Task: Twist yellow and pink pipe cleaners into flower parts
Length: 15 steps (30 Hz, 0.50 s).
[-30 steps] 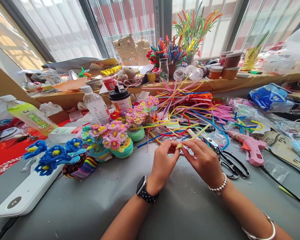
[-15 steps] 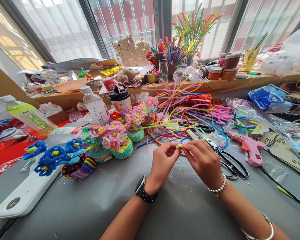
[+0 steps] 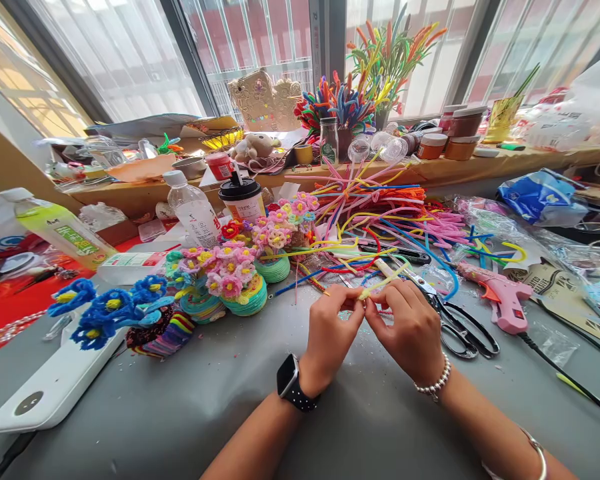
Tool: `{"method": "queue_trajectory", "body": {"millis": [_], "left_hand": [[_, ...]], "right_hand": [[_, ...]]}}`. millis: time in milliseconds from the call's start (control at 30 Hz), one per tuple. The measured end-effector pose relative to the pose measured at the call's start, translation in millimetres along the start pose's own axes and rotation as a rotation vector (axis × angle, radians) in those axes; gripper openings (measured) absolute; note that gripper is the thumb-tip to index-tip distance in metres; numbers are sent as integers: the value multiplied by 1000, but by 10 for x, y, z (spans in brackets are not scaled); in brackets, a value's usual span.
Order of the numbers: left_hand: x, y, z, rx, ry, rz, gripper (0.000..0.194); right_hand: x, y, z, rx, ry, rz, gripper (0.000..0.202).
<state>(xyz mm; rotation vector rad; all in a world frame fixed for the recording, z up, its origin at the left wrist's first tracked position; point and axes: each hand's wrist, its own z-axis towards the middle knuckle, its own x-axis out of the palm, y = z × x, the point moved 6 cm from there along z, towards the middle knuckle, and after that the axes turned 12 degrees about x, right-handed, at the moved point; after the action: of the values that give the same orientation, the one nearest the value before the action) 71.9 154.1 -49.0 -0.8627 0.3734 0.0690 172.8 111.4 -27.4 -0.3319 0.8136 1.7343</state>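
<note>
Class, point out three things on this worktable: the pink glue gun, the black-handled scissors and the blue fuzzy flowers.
Pink glue gun (image 3: pixel 511 301): head view, on its body.
Black-handled scissors (image 3: pixel 473 318): head view, on a handle.
Blue fuzzy flowers (image 3: pixel 98 316): head view, on the middle bloom's petals.

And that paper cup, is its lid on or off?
On: the black lid sits over the top of the paper cup.

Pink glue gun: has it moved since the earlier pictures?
No. The pink glue gun lies at the same angle and the same gap from the black-handled scissors, which rest where they did on the gray table.
</note>
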Motion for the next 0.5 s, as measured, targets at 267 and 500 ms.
{"method": "queue_trajectory", "body": {"millis": [267,500], "left_hand": [[-7,97,24,-170,3,-267,15],[15,162,64,-442,-3,-692,21]], "right_hand": [[-101,-106,79,-37,16,179,8],[-198,-192,212,-51,87,177,20]]}}
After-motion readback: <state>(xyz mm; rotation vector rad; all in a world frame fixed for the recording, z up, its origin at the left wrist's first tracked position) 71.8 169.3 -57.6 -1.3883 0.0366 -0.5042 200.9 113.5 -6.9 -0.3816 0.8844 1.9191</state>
